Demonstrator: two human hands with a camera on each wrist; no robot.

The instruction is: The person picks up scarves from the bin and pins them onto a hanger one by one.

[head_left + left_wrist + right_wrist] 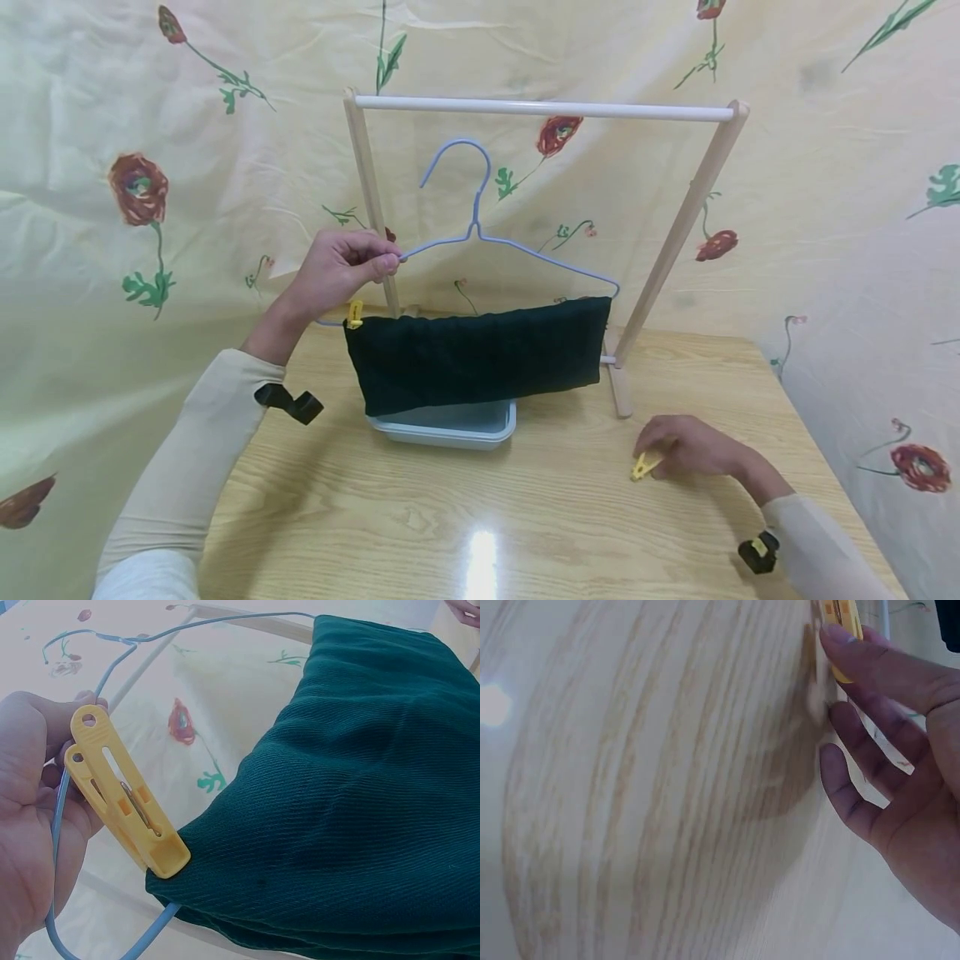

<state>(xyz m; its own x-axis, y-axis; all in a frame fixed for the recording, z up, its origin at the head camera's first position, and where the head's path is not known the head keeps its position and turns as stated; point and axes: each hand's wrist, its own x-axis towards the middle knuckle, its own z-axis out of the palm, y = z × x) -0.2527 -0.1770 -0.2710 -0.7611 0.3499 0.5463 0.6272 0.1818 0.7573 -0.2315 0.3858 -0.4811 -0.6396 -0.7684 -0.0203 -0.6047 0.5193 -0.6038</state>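
Note:
My left hand (347, 265) pinches the left shoulder of a blue wire hanger (551, 260), holding it up in front of the rack. Over the hanger's lower bar hangs a folded dark green cloth (480, 354). A yellow clothespin (124, 791) clips the cloth's left top corner to the bar, close beside the left hand in the left wrist view. Low over the table at the right, my right hand (690, 447) pinches a second yellow clothespin (643, 467) between thumb and finger. In the right wrist view its other fingers are loosely bent, and that clothespin is partly cut off.
A wooden rack with a white top rail (540, 107) stands at the back of the table (420, 517). Under the cloth sits a light blue plastic tray (457, 437), partly hidden. Flowered fabric (247, 167) hangs behind and at both sides.

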